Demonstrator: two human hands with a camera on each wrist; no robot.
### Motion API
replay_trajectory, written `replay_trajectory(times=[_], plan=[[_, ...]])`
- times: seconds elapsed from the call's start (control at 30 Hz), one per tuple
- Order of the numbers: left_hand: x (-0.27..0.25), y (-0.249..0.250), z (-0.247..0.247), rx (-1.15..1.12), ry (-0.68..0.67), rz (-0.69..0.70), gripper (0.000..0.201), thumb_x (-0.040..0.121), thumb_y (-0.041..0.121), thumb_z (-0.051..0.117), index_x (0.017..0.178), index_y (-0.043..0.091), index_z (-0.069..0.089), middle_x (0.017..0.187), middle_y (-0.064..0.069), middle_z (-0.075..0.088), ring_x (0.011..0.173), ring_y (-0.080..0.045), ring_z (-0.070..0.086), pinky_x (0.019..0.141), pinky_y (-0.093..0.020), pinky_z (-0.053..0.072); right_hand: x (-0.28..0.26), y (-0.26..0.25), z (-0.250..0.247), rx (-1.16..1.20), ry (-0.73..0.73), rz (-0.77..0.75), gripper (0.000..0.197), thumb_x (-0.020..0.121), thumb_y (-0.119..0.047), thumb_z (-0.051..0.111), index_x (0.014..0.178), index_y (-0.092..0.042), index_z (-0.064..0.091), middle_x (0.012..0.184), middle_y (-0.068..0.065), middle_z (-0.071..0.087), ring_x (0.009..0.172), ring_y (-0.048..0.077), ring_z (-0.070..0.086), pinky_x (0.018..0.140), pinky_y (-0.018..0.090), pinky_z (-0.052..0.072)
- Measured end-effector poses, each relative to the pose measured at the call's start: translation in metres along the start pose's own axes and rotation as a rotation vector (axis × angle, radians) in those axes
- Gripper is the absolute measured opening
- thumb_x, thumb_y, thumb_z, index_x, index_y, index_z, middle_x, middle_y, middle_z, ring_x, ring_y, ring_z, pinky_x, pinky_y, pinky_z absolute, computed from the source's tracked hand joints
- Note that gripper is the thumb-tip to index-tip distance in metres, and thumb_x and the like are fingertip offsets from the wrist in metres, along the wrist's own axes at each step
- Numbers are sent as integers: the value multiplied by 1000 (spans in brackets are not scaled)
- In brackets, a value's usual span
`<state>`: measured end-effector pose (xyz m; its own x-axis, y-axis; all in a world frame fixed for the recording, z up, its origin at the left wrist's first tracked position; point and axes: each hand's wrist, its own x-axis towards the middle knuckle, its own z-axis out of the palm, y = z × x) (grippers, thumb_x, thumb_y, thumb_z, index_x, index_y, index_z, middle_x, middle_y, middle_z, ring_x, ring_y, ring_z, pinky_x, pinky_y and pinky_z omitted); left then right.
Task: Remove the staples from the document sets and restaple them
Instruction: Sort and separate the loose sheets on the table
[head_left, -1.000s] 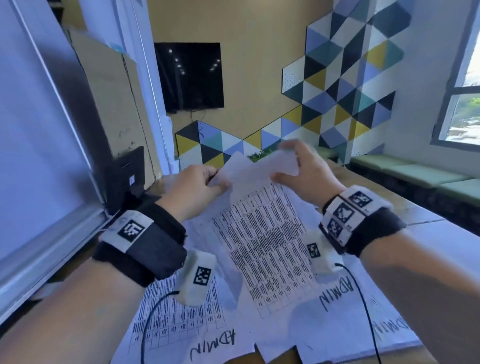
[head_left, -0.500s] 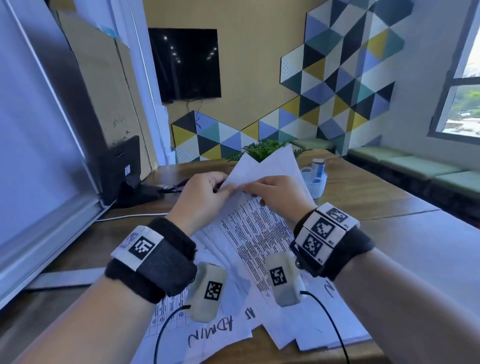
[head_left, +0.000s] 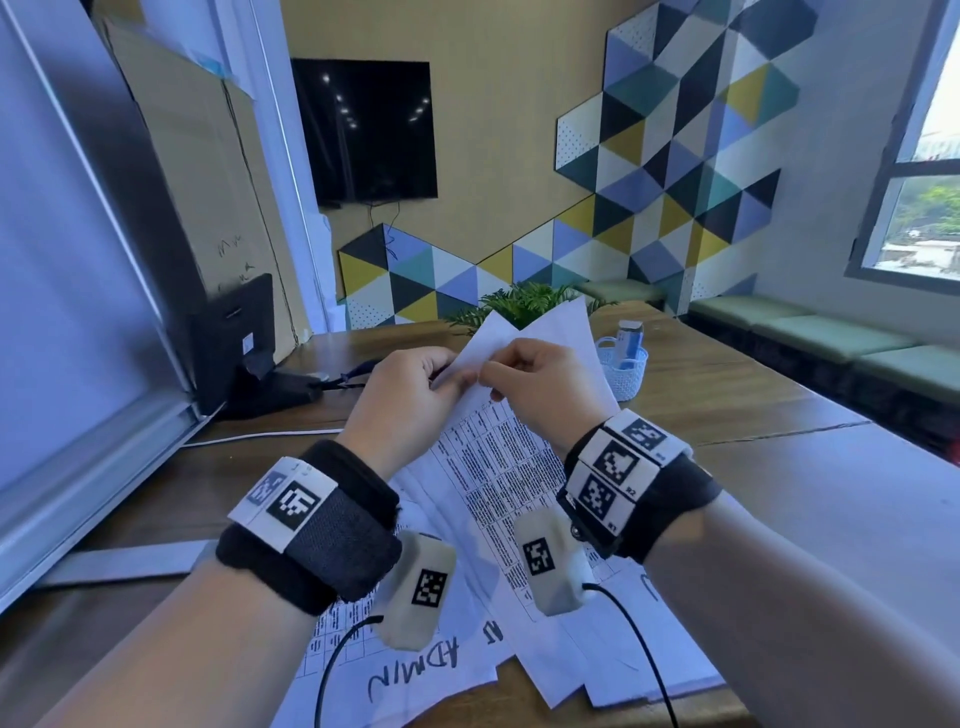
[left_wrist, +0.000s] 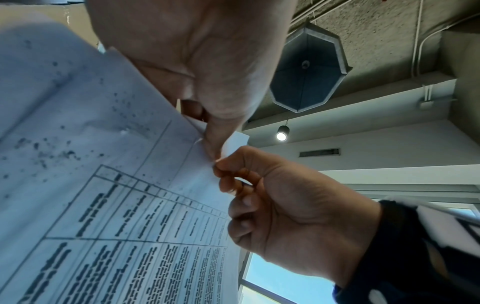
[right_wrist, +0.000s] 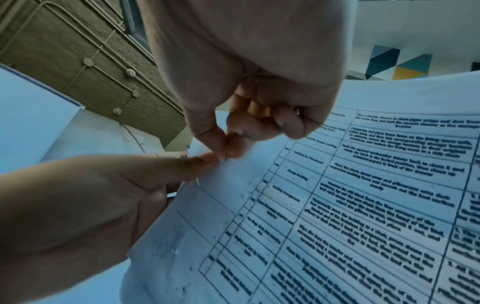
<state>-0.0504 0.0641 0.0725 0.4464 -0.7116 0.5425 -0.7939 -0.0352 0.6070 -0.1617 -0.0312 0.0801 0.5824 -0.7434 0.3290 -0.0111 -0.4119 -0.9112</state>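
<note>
So my left hand (head_left: 402, 400) and right hand (head_left: 540, 387) are both pinching the top corner of a white printed table document set (head_left: 498, 467), lifted above more sheets on the wooden counter (head_left: 727, 395).

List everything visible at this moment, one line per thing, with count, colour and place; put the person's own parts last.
held document set: one, white with black table print, lifted over the table, its top corner pinched
loose sheets: several, white, "ADMIN" handwritten, spread on the near table
table: one, brown wood
basket: one, white, on the table behind the papers, holding a small blue and white item
plant: one, green, far table edge
screen: one, black, on the tan wall
wall tiles: many, blue, yellow, black, white triangles
bench cushions: several, green, under the window
wrist bands: two, black with white markers
left hand: pinches the corner
right hand: pinches the same corner
</note>
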Motion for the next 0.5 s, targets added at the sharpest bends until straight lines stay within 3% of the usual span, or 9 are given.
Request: replay_trajectory(times=[0.17, 0.3, 0.43, 0.5], plan=[[1, 2, -3, 28, 17, 32, 38, 95, 27, 58, 86, -10, 64, 70, -29, 50, 52, -8, 27, 47, -20, 22, 1, 8, 8, -75, 78, -168, 21, 80, -12, 65, 63, -16, 54, 58, -6, 46, 38, 2, 36, 41, 12, 28], [2, -2, -2, 60, 10, -21, 40, 95, 26, 56, 83, -12, 59, 61, -11, 36, 49, -11, 24, 42, -18, 20, 3, 3, 1, -97, 132, -255, 13, 83, -14, 61, 70, -14, 58, 61, -10, 49, 42, -1, 41, 42, 7, 29], [6, -4, -5, 69, 53, -56, 32, 95, 25, 58, 82, -5, 65, 60, -7, 44, 54, -14, 36, 49, -26, 26, 3, -2, -19, -188, 118, -258, 12, 83, -19, 60, 72, -16, 59, 65, -9, 52, 44, 0, 42, 44, 8, 32], [9, -3, -8, 77, 66, -55, 27, 94, 24, 59, 84, 2, 69, 65, -12, 55, 59, -15, 43, 52, -23, 32, -2, 0, -36, -239, 70, -220, 12, 85, -19, 60, 78, -10, 61, 70, -5, 55, 48, 3, 41, 48, 14, 35]])
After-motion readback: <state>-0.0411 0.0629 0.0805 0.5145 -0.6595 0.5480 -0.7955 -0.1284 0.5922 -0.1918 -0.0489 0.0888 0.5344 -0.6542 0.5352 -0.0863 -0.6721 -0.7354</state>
